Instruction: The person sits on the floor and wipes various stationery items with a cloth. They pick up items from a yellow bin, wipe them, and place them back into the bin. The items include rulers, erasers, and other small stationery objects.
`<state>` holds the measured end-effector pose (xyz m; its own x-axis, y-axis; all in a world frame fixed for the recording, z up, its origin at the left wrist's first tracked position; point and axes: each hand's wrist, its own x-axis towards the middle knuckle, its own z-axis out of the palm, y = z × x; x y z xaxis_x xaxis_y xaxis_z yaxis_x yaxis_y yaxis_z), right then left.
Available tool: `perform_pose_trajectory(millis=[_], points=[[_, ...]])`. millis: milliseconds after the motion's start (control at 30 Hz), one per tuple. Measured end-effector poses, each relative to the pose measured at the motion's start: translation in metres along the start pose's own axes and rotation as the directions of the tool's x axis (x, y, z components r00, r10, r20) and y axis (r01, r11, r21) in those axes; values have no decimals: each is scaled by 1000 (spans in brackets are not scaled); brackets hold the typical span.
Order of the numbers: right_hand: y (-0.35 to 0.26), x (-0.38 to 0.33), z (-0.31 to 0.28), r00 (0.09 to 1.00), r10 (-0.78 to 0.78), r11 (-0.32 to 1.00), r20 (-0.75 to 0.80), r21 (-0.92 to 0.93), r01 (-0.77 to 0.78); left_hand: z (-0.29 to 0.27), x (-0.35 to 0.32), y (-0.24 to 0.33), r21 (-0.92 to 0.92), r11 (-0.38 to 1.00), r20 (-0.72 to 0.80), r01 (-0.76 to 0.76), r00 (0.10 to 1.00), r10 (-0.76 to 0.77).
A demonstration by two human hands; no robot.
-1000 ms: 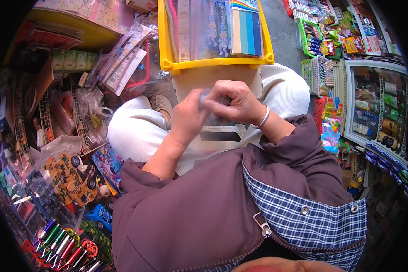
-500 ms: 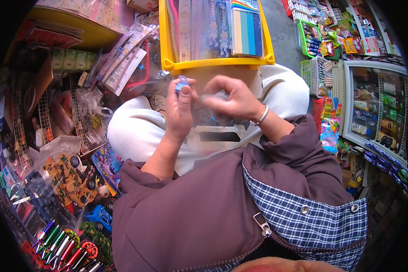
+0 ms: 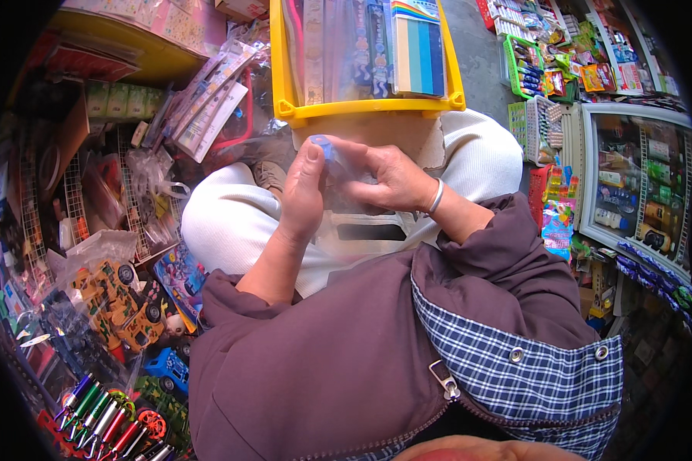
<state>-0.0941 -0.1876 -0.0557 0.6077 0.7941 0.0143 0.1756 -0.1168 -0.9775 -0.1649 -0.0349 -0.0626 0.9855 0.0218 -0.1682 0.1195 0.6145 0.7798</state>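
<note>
Upright over my lap, my left hand [image 3: 304, 192] is closed, its thumb pressing a small blue object [image 3: 321, 144] against the fingers. The kind of object cannot be made out. My right hand [image 3: 396, 180], with a light band on its wrist, is curled close beside it, the index finger reaching to the blue object. The lower fingers of the right hand are smeared by motion, and whatever lies in them is hidden. Beneath both hands stands a cardboard box [image 3: 369, 232] with a dark handle slot, between my knees.
A yellow bin [image 3: 369, 106] holding packaged strips and a striped pack sits just beyond my hands. Bagged toy cars [image 3: 123, 296] and metallic penlight-like tubes [image 3: 100, 419] crowd the left. At right are snack baskets [image 3: 524, 65] and a glass-door cooler [image 3: 642, 177].
My right hand has moved slightly lower, and its curled fingers have opened out toward the blue object. The left hand has turned a little, with the blue object now at its fingertips.
</note>
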Motion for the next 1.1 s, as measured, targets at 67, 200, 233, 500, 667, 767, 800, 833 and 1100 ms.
perform_pose_trajectory(millis=[67, 200, 233, 500, 667, 767, 800, 833, 1100], points=[[-1, 0, -2, 999, 35, 999, 36, -27, -34, -2, 1, 2, 17, 999, -63, 47, 997, -46], [0, 0, -2, 999, -50, 986, 17, -160, 52, -6, 5, 7, 26, 995, -69, 96, 993, -94], [1, -1, -2, 998, -60, 983, 10, -171, 61, -7, 5, 8, 49, 993, -59, 110, 992, -107], [0, -3, -1, 998, -52, 977, 30, -204, 58, -12, 5, 11, -10, 985, -61, 173, 983, -173], [0, -4, 1, 997, -60, 976, 51, -204, 70, -16, 4, 6, -18, 986, -107, 165, 980, -166], [0, -4, 1, 994, -71, 978, 82, -192, 86, -18, 5, 5, -109, 978, -102, 179, 976, -190], [1, -5, 1, 995, -56, 978, 83, -194, 71, -17, 5, 5, -151, 969, -102, 196, 972, -213], [1, -5, 1, 996, -34, 982, 83, -183, 49, -16, 5, 6, -146, 973, -92, 177, 977, -192], [0, -4, -5, 998, 62, 987, 29, -152, -57, -9, 7, 7, -113, 986, -196, 125, 970, -145]])
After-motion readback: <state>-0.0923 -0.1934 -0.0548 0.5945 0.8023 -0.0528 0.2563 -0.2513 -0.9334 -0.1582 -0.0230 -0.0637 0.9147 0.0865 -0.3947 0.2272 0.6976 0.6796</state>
